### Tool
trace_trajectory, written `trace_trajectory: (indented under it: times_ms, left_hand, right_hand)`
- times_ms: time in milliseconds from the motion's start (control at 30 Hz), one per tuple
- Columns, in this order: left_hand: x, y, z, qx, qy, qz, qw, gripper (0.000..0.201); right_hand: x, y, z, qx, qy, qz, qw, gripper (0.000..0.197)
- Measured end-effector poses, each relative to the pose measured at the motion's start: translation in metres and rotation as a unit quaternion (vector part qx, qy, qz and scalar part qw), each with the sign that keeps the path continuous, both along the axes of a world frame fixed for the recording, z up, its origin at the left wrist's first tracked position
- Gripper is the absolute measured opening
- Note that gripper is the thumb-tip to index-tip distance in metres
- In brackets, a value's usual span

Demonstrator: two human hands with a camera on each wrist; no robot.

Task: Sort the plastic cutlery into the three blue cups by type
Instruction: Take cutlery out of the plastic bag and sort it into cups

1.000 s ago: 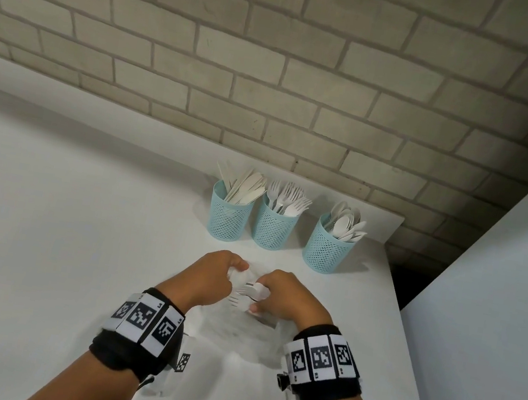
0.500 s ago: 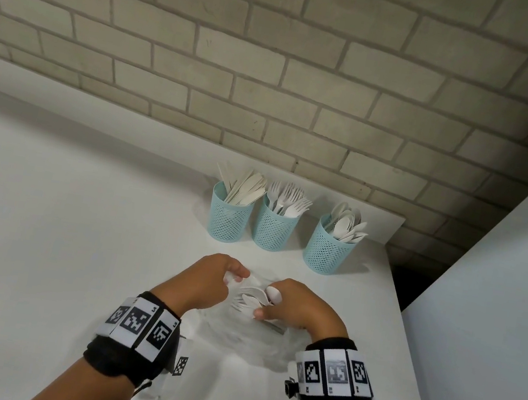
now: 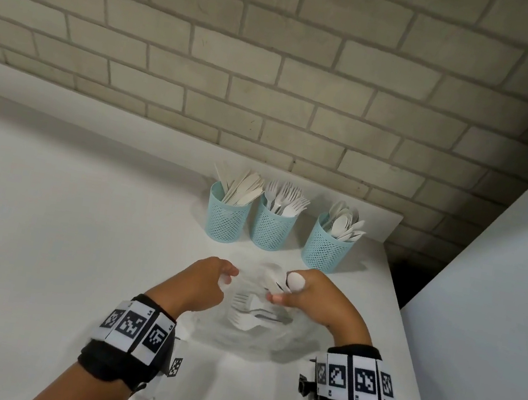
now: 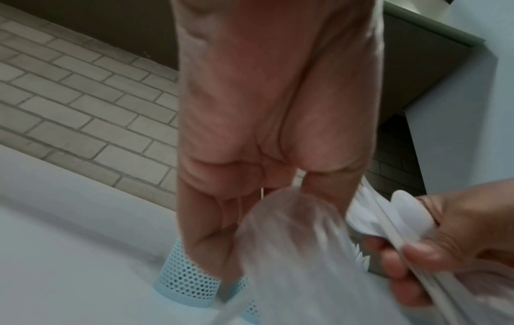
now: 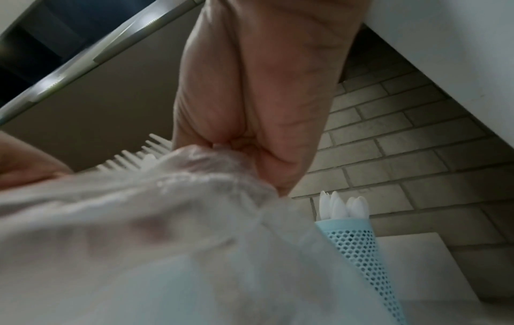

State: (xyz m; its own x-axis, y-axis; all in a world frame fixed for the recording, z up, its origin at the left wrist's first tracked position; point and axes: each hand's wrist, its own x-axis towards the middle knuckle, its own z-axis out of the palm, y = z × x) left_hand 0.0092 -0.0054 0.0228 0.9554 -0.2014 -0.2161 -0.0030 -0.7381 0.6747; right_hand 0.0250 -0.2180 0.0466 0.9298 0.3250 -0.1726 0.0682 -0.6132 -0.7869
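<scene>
Gripping the mouth of a clear plastic bag (image 3: pixel 234 333) on the counter (image 3: pixel 42 234), left hand (image 3: pixel 203 289) pinches one edge; right hand (image 3: pixel 315 303) holds a spoon (image 3: pixel 295 281) and the bag's other side. Forks (image 3: pixel 247 308) remain inside; their count is unclear through the film. Beyond, three blue cups (image 3: pixel 272 228) already hold knives, forks and spoons: sorting looks mostly done.

Right hand (image 5: pixel 250 92) seen from below, fingers curled, closed on a bunch of clear plastic bag (image 5: pixel 166 220) that fills the lower left. White fork tines (image 5: pixel 136 154) sticking out past the bag, just left of the grip. Part of the left hand (image 5: pixel 25 162) at the left edge. Blue mesh cup (image 5: pixel 358 252) of white cutlery at lower right, standing on the table (image 5: pixel 417 263); brick wall (image 5: pixel 403 154) behind.
</scene>
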Motion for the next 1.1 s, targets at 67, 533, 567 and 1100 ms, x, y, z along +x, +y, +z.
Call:
trace_trajectory:
  times_ms: [67,533,567,1100]
  left_hand:
    - [-0.003,-0.003,0.005,0.019,0.016,-0.023,0.999,0.057]
    - [-0.009,-0.038,0.023,-0.402,0.058,0.020,0.914,0.039]
    - [-0.010,-0.037,0.022,-0.414,0.067,0.022,0.908,0.040]
    - [-0.008,-0.029,0.016,-0.470,0.109,0.058,0.874,0.025]
  right_hand:
    - [-0.004,0.002,0.006,0.090,-0.001,-0.024,0.996,0.018]
    - [0.014,0.057,0.028,0.447,0.100,-0.105,0.883,0.012]
    - [0.014,0.057,0.026,0.429,0.096,-0.109,0.891,0.010]
    - [0.016,0.033,0.019,0.407,0.066,-0.115,0.904,0.032]
